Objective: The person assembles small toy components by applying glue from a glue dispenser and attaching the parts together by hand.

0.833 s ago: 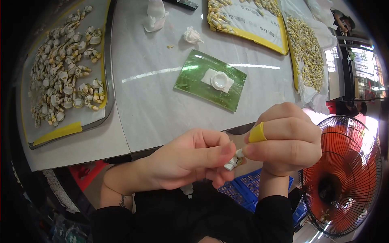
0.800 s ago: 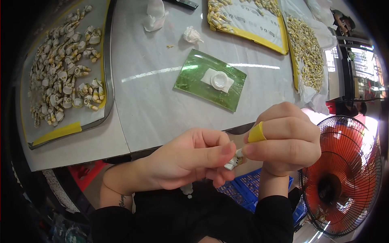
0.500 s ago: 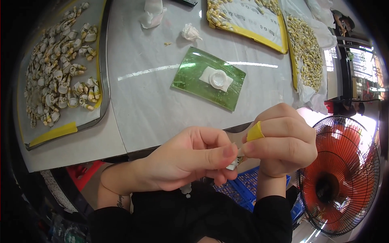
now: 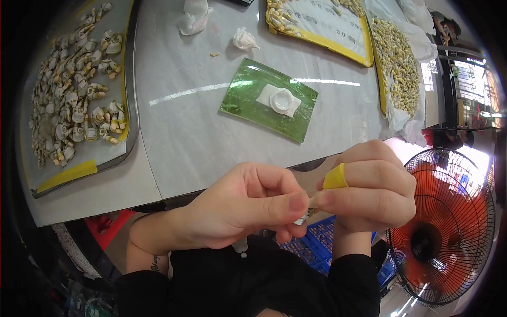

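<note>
My left hand point(image 4: 259, 206) is closed, thumb against fingers, on a small white piece point(image 4: 301, 220) with dark marks along it. Most of that piece is hidden behind the thumb. Close against it, my right hand point(image 4: 375, 185) pinches with thumb and index finger; what lies in this pinch is mostly covered. A yellow finger cover point(image 4: 335, 177) wraps a finger of the right hand. Both hands are held in front of the table's near edge. Beyond them, a green glass plate point(image 4: 240, 98) lies on the table, carrying a small round white dish point(image 4: 281, 100) on a white pad.
At left stands a tray point(image 4: 128, 127) heaped with small white-and-yellow pieces. A yellow-edged tray point(image 4: 338, 50) and a pile of yellowish pieces point(image 4: 393, 63) are at far right. Crumpled tissue point(image 4: 245, 39) lies behind the plate. A fan point(image 4: 441, 227) stands right; blue crates point(image 4: 317, 238) sit below.
My right hand has shifted very slightly right and down, its fingertips still by the left thumb. The table scene has slid a little left in the picture. Both grips look unchanged.
</note>
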